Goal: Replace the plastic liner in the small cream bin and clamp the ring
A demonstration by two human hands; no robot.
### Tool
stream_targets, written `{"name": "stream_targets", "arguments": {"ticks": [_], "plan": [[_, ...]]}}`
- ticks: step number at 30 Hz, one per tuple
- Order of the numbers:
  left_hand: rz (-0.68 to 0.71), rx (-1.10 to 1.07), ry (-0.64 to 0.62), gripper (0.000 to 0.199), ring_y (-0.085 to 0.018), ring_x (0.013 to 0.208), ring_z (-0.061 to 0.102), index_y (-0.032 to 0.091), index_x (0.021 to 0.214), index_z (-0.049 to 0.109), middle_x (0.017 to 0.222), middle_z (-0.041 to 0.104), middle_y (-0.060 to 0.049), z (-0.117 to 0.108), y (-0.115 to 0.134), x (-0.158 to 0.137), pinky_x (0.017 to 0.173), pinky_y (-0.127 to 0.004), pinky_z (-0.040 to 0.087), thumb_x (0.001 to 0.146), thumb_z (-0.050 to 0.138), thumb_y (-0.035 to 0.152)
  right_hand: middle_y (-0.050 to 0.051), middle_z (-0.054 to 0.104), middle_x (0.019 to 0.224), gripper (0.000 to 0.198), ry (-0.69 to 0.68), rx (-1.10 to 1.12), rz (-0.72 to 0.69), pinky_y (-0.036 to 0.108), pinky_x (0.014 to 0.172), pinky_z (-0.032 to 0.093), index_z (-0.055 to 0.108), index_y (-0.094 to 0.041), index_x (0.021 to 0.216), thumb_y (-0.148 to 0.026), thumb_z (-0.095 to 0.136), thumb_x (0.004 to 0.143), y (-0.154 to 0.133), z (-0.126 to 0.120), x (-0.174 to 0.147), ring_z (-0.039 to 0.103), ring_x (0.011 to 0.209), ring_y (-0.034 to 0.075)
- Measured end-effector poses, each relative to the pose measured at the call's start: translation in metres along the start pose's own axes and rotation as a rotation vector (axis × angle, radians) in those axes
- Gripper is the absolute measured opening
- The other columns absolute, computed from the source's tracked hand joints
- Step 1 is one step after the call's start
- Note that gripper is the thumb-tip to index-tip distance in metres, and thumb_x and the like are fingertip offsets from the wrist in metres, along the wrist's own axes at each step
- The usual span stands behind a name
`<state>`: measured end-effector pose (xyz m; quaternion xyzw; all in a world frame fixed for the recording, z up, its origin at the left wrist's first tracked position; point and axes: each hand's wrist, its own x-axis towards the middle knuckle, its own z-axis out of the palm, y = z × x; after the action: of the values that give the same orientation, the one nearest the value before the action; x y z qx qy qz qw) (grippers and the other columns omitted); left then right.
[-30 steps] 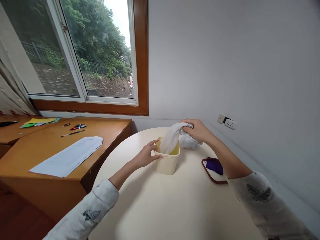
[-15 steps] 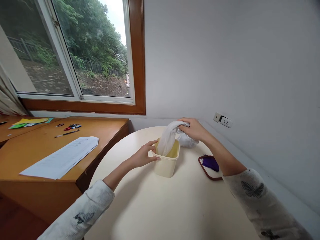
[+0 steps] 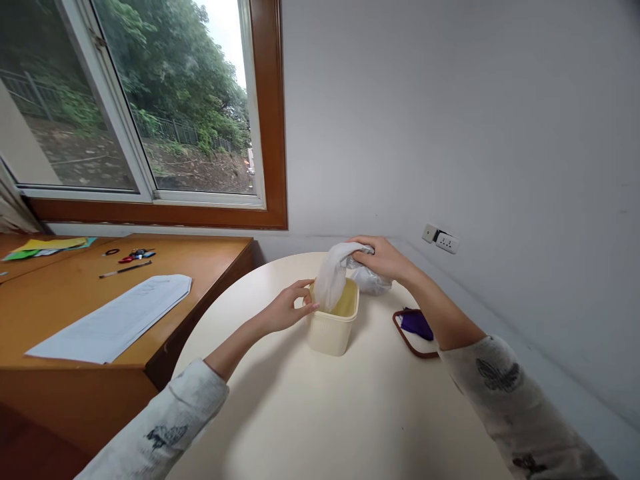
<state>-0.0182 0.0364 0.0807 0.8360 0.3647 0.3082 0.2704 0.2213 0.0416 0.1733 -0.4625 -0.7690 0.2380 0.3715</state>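
A small cream plastic bin (image 3: 331, 335) with a squarish rim stands upright on the round table. At its left rim is my left hand (image 3: 286, 308), thumb and fingers closed around the edge. A whitish, translucent plastic bag (image 3: 331, 277) droops into the bin's mouth. My right hand (image 3: 381, 259), above and behind the bin, grips the bunched upper part of this bag. More of the crumpled plastic (image 3: 371, 281) hangs below my right hand, behind the bin's right side. The fingertips of my right hand are partly hidden by the plastic.
Right of the bin, a brown-rimmed frame (image 3: 411, 347) with dark purple cloth (image 3: 417, 325) lies on the round cream table (image 3: 300, 413). On the wooden desk (image 3: 220, 257) at left are papers (image 3: 117, 317), a pen (image 3: 125, 269) and small items. A wall socket (image 3: 447, 243) is behind.
My left thumb has moved up from the bin's outer wall to its rim. The right hand stays on the bag, slightly further left in view. The camera has turned a little rightward.
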Motion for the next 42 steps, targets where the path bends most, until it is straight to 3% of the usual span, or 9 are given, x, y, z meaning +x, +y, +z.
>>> {"name": "stream_targets", "arguments": {"ticks": [6, 9, 11, 15, 22, 26, 30, 37, 42], "plan": [[0.006, -0.062, 0.433, 0.022, -0.015, 0.073, 0.052, 0.019, 0.073, 0.047, 0.077, 0.054, -0.002, -0.004, 0.028, 0.009, 0.064, -0.027, 0.042, 0.083, 0.046, 0.039, 0.004, 0.057, 0.116, 0.056, -0.252, 0.268, 0.084, 0.033, 0.088, 0.042, 0.046, -0.025, 0.124, -0.040, 0.062, 0.072, -0.007, 0.000, -0.007, 0.053, 0.103, 0.019], [0.061, -0.221, 0.423, 0.020, -0.011, 0.065, 0.049, 0.021, 0.091, 0.043, 0.074, 0.049, 0.002, -0.002, 0.054, 0.010, 0.060, -0.023, 0.041, 0.081, 0.051, 0.037, 0.005, 0.053, 0.122, 0.067, -0.330, 0.362, 0.060, 0.034, 0.092, 0.040, 0.039, -0.026, 0.130, -0.039, 0.066, 0.070, -0.009, 0.005, -0.008, 0.049, 0.109, 0.020], [0.047, -0.282, 0.362, 0.037, -0.011, 0.066, 0.050, 0.023, 0.103, 0.039, 0.081, 0.051, 0.001, 0.000, 0.066, 0.012, 0.060, -0.023, 0.042, 0.076, 0.059, 0.036, 0.005, 0.048, 0.127, 0.073, -0.412, 0.413, 0.004, 0.034, 0.095, 0.038, 0.035, -0.027, 0.132, -0.035, 0.069, 0.068, -0.011, 0.008, -0.009, 0.046, 0.114, 0.020], [-0.033, -0.291, 0.358, 0.032, -0.011, 0.066, 0.051, 0.020, 0.092, 0.045, 0.080, 0.054, 0.001, 0.000, 0.065, 0.021, 0.058, -0.023, 0.040, 0.071, 0.063, 0.037, 0.004, 0.041, 0.134, 0.076, -0.495, 0.430, -0.032, 0.035, 0.099, 0.034, 0.033, -0.029, 0.133, -0.031, 0.071, 0.066, -0.013, 0.010, -0.012, 0.039, 0.121, 0.020], [-0.078, -0.382, 0.379, 0.016, -0.010, 0.056, 0.047, 0.017, 0.070, 0.049, 0.064, 0.052, 0.003, -0.015, 0.042, 0.023, 0.053, -0.022, 0.040, 0.073, 0.056, 0.031, 0.006, 0.061, 0.108, 0.045, -0.275, 0.448, 0.077, 0.029, 0.078, 0.046, 0.058, -0.019, 0.113, -0.026, 0.064, 0.069, 0.000, 0.010, -0.014, 0.057, 0.095, 0.018], [-0.175, -0.373, 0.345, 0.018, -0.010, 0.053, 0.047, 0.018, 0.078, 0.053, 0.058, 0.052, 0.003, -0.031, 0.037, 0.014, 0.050, -0.022, 0.041, 0.070, 0.061, 0.033, 0.002, 0.065, 0.076, 0.027, -0.045, 0.387, 0.216, 0.024, 0.057, 0.043, 0.065, -0.016, 0.092, -0.027, 0.061, 0.068, 0.015, 0.007, -0.012, 0.057, 0.065, 0.013], [-0.259, -0.375, 0.207, 0.030, -0.012, 0.054, 0.050, 0.019, 0.093, 0.057, 0.056, 0.052, 0.003, -0.052, 0.033, 0.005, 0.050, -0.023, 0.042, 0.067, 0.065, 0.031, -0.001, 0.059, 0.066, 0.015, 0.140, 0.537, 0.229, 0.021, 0.055, 0.040, 0.063, -0.017, 0.076, -0.027, 0.061, 0.066, 0.030, -0.003, -0.011, 0.054, 0.061, 0.011], [-0.267, -0.397, 0.110, 0.023, -0.011, 0.057, 0.049, 0.015, 0.064, 0.063, 0.061, 0.056, 0.000, -0.065, 0.028, -0.001, 0.052, -0.020, 0.037, 0.069, 0.064, 0.038, 0.000, 0.061, 0.074, 0.019, 0.161, 0.774, 0.231, 0.027, 0.064, 0.044, 0.057, -0.019, 0.076, -0.034, 0.063, 0.065, 0.039, -0.012, -0.010, 0.058, 0.068, 0.015], [-0.279, -0.598, 0.134, 0.027, -0.011, 0.058, 0.046, 0.014, 0.065, 0.061, 0.062, 0.053, -0.001, -0.057, 0.023, -0.003, 0.055, -0.020, 0.039, 0.074, 0.061, 0.040, 0.002, 0.061, 0.068, 0.026, 0.197, 0.746, 0.243, 0.030, 0.063, 0.044, 0.057, -0.021, 0.074, -0.046, 0.061, 0.067, 0.038, -0.003, -0.015, 0.057, 0.067, 0.018]]}}
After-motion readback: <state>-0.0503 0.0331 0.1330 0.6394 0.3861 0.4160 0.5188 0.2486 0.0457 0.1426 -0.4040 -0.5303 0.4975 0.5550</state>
